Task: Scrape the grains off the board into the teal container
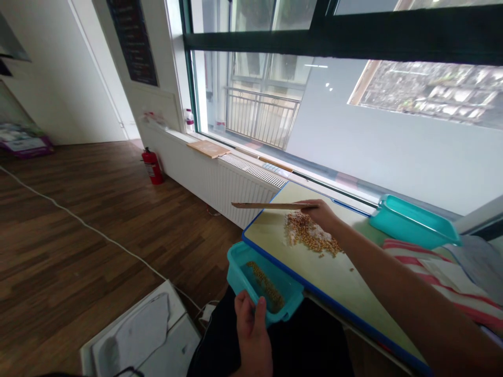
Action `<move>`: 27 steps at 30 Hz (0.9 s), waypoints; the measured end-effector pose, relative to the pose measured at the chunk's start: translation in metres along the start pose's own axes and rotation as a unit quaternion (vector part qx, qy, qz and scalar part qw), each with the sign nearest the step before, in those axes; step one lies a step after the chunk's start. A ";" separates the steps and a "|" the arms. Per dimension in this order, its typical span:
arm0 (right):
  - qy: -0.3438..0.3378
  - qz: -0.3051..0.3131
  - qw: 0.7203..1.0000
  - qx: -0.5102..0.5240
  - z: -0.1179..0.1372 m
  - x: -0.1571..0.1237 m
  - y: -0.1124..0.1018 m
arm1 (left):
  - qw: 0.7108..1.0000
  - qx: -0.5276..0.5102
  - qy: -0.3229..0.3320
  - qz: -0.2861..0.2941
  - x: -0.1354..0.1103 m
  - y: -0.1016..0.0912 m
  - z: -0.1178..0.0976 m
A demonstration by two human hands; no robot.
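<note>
My left hand (251, 324) grips the near rim of a teal plastic tub (244, 272) held below the table's edge; several brown beans lie in its bottom. My right hand (324, 213) is closed around a pair of wooden chopsticks (271, 206) that point left over the table corner. Just under that hand lies a pile of brown beans (312, 236) mixed with white grains on the pale yellow tabletop (346, 277), which has a blue edge.
A second teal tub (412, 222) stands at the table's far right, beside a red-and-white striped cloth (444, 285). A white radiator (236, 183) runs under the window. A red fire extinguisher (152, 166) and a white cable (78, 222) are on the wooden floor.
</note>
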State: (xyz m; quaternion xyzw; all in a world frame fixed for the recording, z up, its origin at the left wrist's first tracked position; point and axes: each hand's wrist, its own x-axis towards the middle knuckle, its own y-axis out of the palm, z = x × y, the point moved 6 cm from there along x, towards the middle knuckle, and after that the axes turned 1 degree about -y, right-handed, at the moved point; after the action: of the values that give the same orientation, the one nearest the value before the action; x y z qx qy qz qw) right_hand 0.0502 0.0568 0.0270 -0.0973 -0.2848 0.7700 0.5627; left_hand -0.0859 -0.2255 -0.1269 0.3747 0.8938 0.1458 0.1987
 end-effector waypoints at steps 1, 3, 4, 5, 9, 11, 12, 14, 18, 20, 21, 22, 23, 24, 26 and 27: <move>-0.004 0.014 1.000 -0.002 -0.001 -0.002 0.002 | 1.000 0.010 0.002 0.006 -0.006 0.002 0.001; -0.028 0.041 0.999 -0.001 -0.002 -0.004 0.004 | 0.999 0.033 0.011 0.022 -0.014 0.005 0.003; -0.048 0.052 0.998 0.000 -0.002 -0.004 0.004 | 0.998 0.044 0.015 0.031 -0.016 0.006 0.002; -0.069 0.059 0.996 -0.001 -0.002 -0.004 0.004 | 0.998 0.054 0.018 0.042 -0.018 0.008 0.002; -0.098 0.068 0.993 -0.004 -0.009 -0.003 0.001 | 0.995 0.066 -0.025 0.070 -0.017 0.011 0.006; -0.059 0.061 0.996 -0.007 -0.018 -0.002 0.001 | 0.992 0.055 -0.091 0.072 -0.016 0.011 0.014; -0.035 0.053 0.998 -0.009 -0.022 -0.002 0.000 | 0.988 0.046 -0.125 0.071 -0.015 0.011 0.018; 0.005 0.036 0.999 -0.008 -0.028 -0.001 -0.001 | 0.982 0.032 -0.171 0.070 -0.015 0.011 0.025; 0.003 -0.013 0.999 0.033 -0.025 0.008 -0.013 | 0.986 0.021 -0.157 0.055 -0.007 0.009 0.022; 0.001 -0.073 0.997 0.024 -0.025 0.018 -0.029 | 0.990 0.016 -0.135 0.045 -0.002 0.006 0.017; 0.008 -0.107 0.994 0.010 -0.027 0.024 -0.038 | 0.992 0.015 -0.122 0.039 0.000 0.004 0.015; 0.017 -0.139 0.990 -0.008 -0.029 0.030 -0.048 | 0.994 0.014 -0.108 0.032 0.003 0.003 0.012; 0.027 -0.164 0.986 -0.026 -0.033 0.036 -0.058 | 0.995 0.016 -0.095 0.024 0.005 0.001 0.009; 0.037 -0.182 0.982 -0.040 -0.037 0.042 -0.068 | 0.996 0.019 -0.082 0.017 0.006 0.000 0.008; 0.057 -0.204 0.975 -0.065 -0.048 0.052 -0.084 | 0.997 0.032 -0.068 0.003 0.009 -0.003 0.007; 0.068 -0.213 0.971 -0.080 -0.054 0.056 -0.091 | 0.997 0.038 -0.065 -0.005 0.011 -0.005 0.007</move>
State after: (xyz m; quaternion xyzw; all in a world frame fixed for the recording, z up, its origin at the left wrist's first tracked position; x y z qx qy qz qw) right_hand 0.1298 0.1447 0.0423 -0.1313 -0.3209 0.5987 0.7220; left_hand -0.0923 -0.2204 -0.1380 0.3862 0.8859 0.0859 0.2424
